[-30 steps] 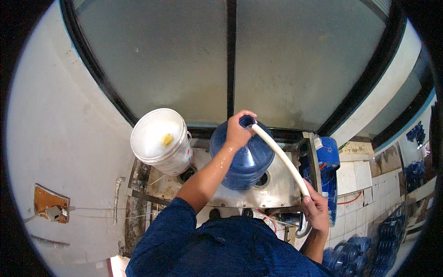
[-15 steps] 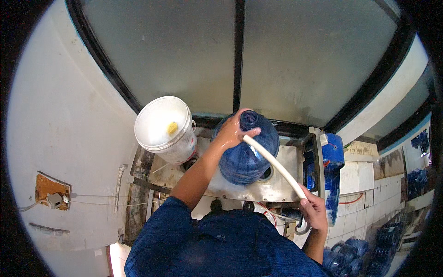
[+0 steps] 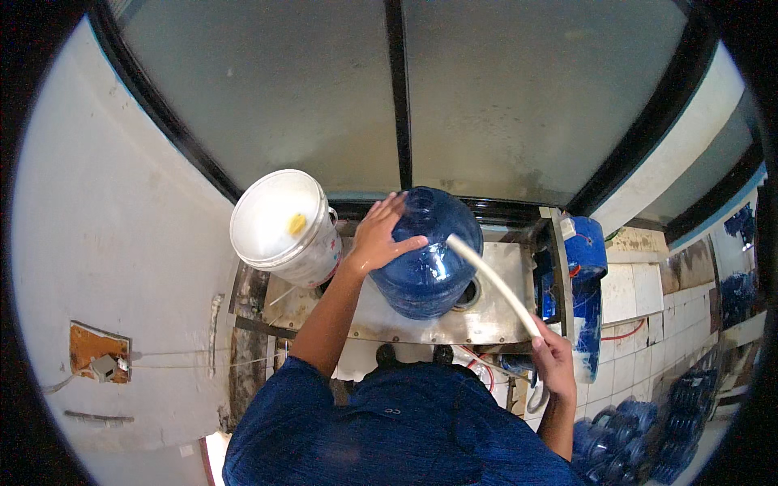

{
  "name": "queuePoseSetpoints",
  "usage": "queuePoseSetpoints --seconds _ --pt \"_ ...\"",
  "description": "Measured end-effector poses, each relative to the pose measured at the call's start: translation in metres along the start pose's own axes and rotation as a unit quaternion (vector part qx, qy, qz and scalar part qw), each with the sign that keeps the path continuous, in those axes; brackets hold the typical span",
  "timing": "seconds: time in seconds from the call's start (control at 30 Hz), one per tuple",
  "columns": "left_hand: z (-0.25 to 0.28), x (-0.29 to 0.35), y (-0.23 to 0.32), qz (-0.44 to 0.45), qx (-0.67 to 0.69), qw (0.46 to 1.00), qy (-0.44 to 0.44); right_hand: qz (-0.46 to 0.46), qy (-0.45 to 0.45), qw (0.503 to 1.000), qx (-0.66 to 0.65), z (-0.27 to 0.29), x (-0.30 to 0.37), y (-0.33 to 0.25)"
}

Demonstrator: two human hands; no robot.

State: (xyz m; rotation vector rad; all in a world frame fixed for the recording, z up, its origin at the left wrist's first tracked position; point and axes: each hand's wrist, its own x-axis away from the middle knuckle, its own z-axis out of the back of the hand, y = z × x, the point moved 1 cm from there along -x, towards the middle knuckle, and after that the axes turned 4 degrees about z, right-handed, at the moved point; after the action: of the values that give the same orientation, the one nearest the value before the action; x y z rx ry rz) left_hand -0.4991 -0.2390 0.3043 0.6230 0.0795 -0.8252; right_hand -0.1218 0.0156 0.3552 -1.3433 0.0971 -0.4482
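A large blue water jug (image 3: 429,279) stands on the metal counter in front of me, its neck at the top. My left hand (image 3: 381,236) lies against the jug's upper left side, fingers spread and thumb stretched across its shoulder. In my right hand (image 3: 553,356), fingers wrapped round it, is a white hose (image 3: 501,282). The hose's free end points up and left, over the jug's right shoulder and near my left thumb. Whether water runs from the hose, I cannot tell.
Left of the jug stands a white bucket (image 3: 284,261) with a yellow sponge (image 3: 297,223) in it. The metal counter (image 3: 365,322) has round holes. A blue container (image 3: 585,251) stands beyond its right end. More blue jugs (image 3: 620,429) are at lower right. Frosted panes (image 3: 519,105) rise behind.
My left hand has moved from around the jug's neck to its upper left side, fingers spreading. The hose end has drawn away from the neck, toward the right shoulder.
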Motion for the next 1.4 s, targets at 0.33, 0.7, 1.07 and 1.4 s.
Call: queuePoseSetpoints --seconds 0.33,0.7,1.07,1.4 --pt "0.007 -0.026 0.042 0.088 0.125 0.987 0.055 0.083 0.035 0.996 -0.015 -0.012 -0.039 -0.006" --pt "0.008 -0.071 0.044 -0.002 0.409 0.911 0.056 0.106 -0.008 0.986 -0.127 -0.012 -0.015 -0.023" --pt "-0.021 -0.01 0.049 0.129 -0.107 0.967 0.194 0.012 -0.083 0.989 -0.119 -0.015 -0.011 -0.006" --pt "-0.092 0.075 -0.019 0.028 0.3 0.888 0.348 -0.019 0.031 0.995 -0.088 0.022 -0.009 0.03"
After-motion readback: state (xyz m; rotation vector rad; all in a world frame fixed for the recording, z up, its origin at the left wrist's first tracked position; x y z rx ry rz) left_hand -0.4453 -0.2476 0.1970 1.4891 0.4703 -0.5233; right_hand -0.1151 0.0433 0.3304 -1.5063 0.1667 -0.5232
